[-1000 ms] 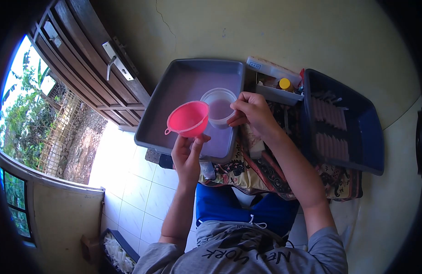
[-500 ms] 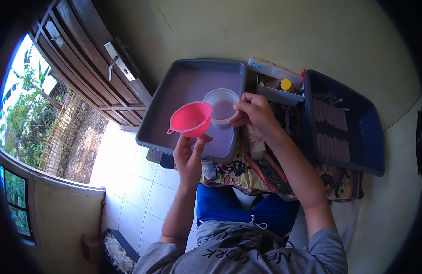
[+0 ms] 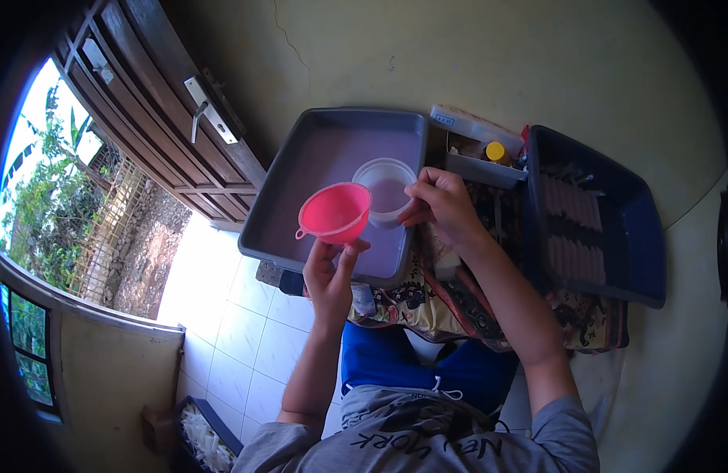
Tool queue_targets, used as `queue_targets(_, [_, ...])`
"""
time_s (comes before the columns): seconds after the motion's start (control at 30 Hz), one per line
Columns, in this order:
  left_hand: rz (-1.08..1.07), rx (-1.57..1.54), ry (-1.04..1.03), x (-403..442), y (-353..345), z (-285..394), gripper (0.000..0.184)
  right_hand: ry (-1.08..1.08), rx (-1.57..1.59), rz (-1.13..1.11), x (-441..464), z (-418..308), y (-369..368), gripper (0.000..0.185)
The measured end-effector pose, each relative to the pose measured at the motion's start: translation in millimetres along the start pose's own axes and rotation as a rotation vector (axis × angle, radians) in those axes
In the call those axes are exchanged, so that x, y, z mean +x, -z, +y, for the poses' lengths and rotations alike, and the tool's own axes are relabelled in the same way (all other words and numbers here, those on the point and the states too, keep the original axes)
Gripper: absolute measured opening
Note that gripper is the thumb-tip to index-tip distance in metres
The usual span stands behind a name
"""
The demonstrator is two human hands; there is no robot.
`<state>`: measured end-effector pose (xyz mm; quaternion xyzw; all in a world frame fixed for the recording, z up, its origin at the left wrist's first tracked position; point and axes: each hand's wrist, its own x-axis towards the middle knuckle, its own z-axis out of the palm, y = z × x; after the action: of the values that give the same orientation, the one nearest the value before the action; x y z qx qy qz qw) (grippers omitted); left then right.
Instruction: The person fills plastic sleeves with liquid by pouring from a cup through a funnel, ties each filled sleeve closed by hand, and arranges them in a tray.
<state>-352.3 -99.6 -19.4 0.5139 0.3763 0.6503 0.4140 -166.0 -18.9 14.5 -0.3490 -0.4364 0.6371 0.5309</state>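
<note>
My left hand (image 3: 331, 272) grips a pink funnel (image 3: 335, 213) from below, its wide mouth tilted up toward me. Fingers of my right hand (image 3: 443, 203) pinch the rim of a clear plastic tub (image 3: 385, 191), which sits just right of the funnel. Some pale purple shows in the tub, but I cannot tell whether that is liquid inside or the colour behind it. Both are held over a large grey basin (image 3: 253, 225) with purple liquid (image 3: 324, 150) in it. The funnel's spout is hidden by my left fingers.
On the right, a dark blue tray (image 3: 636, 236) holds rows of filled purple tubes (image 3: 573, 201). Between the trays stands a grey box (image 3: 486, 172) with a yellow-capped bottle (image 3: 496, 151). A patterned cloth (image 3: 474, 307) lies beneath. Plastic bags (image 3: 202, 433) fill a bin at lower left, near the open door (image 3: 155, 102).
The whole view has shifted slightly, so everything sits a little lower and further right. Both hands keep their holds on the funnel and the tub, with hardly any other movement.
</note>
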Motion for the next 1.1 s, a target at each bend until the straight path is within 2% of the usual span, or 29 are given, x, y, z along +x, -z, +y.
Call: queue_targets(1.1, [0.034, 0.013, -0.01, -2.3, 4.0, -2.3, 0.023, 0.012, 0.065, 0.02, -9.1, -1.8, 1.5, 0.013])
